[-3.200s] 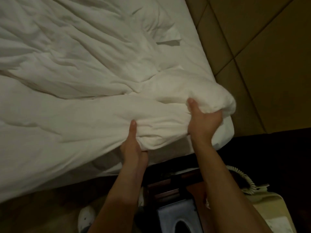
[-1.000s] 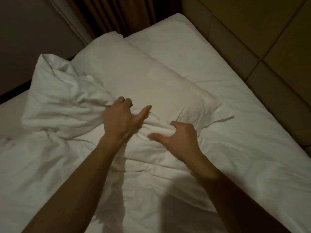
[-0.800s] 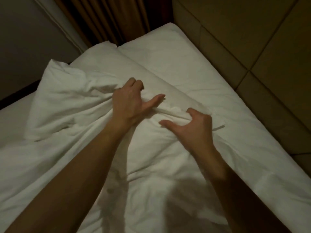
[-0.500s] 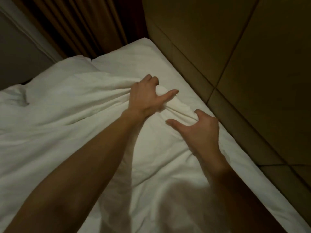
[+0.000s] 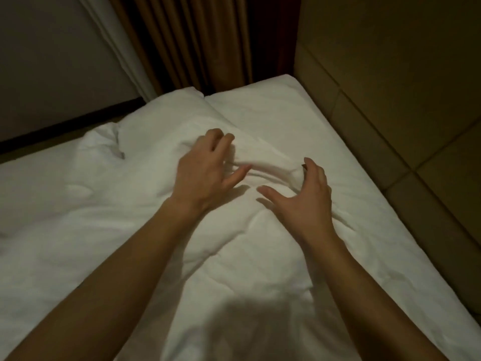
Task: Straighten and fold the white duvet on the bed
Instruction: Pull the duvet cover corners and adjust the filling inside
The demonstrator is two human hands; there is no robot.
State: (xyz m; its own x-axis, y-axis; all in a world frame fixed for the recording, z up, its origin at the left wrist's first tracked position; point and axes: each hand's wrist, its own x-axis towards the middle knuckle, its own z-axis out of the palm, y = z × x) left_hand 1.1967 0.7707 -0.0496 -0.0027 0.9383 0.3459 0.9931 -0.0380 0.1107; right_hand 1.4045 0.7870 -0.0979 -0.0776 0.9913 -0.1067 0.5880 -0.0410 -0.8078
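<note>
Reaching forward, left hand (image 5: pixel 205 173) and right hand (image 5: pixel 304 201) spread loosely curled fingers over the duvet (image 5: pixel 130 204), gripping nothing.

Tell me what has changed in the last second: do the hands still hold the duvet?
Both hands have let go. The left hand and right hand, which pinched the duvet edge and carried it toward the headboard, now hover over it with loose fingers. The duvet now lies over the pillow. The bed sheet is unchanged.
</note>
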